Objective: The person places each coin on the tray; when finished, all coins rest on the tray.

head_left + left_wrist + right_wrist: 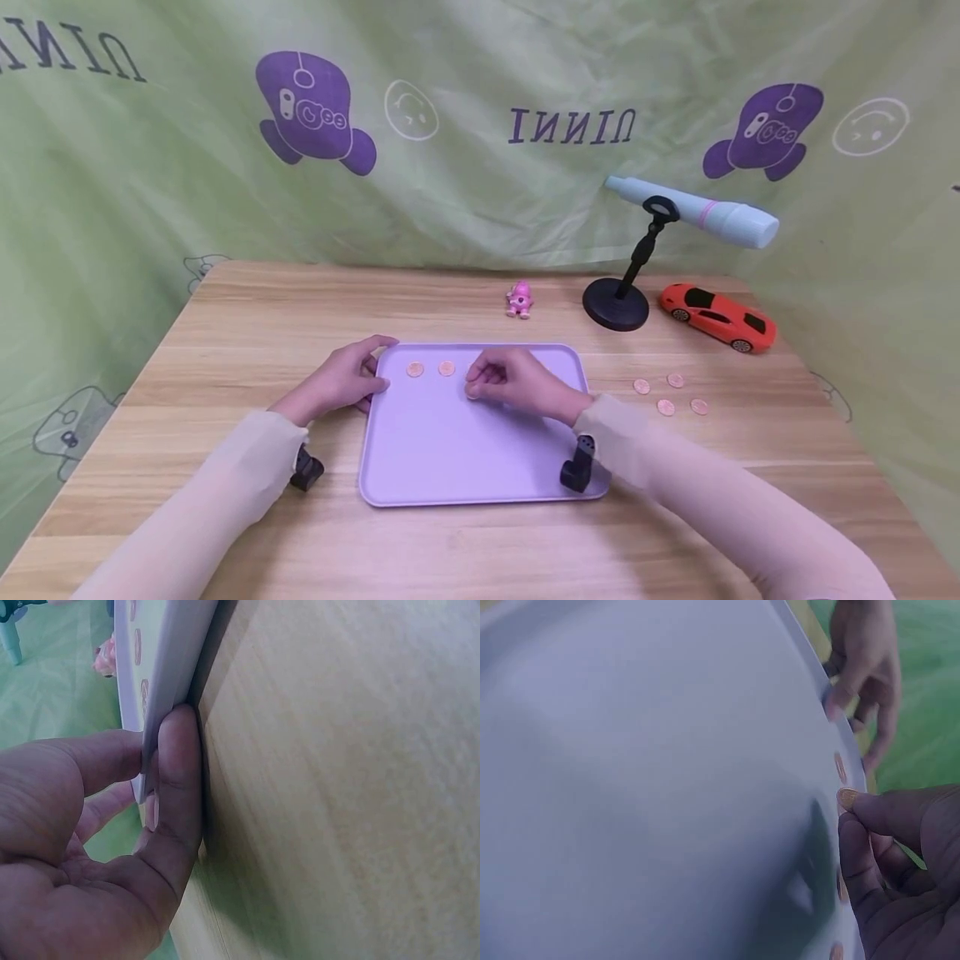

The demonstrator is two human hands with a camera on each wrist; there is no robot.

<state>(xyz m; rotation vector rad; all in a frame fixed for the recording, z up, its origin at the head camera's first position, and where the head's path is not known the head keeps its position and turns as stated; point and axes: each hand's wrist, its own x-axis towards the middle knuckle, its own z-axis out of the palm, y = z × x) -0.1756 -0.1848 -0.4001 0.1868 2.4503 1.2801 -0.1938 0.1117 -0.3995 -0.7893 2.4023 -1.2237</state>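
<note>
Because I run this from a distance, I read the wood-grained surface (225,350) left to right, beginning with my left grip (333,382), which pinches the rim of the lilac tray (442,458) near its far left corner, one finger tucked beneath the edge, probably so the light-looking tray cannot slide. The tray is smooth and matte, a shallow rectangle with rounded corners and a low raised lip that I judge would stop small discs rolling off. Along its far side runs a row of copper-coloured coins (446,367), thin, round and flat, spaced apart as if for order; my right grip hides part of that line. The right grip (521,383) is narrow, holding one coin (847,798) between thumb and finger by its edge, which I take as leaving its face free to lie flat; it is over the tray beside the row, though I cannot tell whether it touches the bottom. Beyond the tray stands a glossy pink figurine (519,300), then a black round-based stand (617,307) cradling a pale blue microphone (690,208). Four loose coins (666,407) lie right of the tray, seemingly within easy reach, and behind them sits a sleek orange-red toy car (717,317).
</note>
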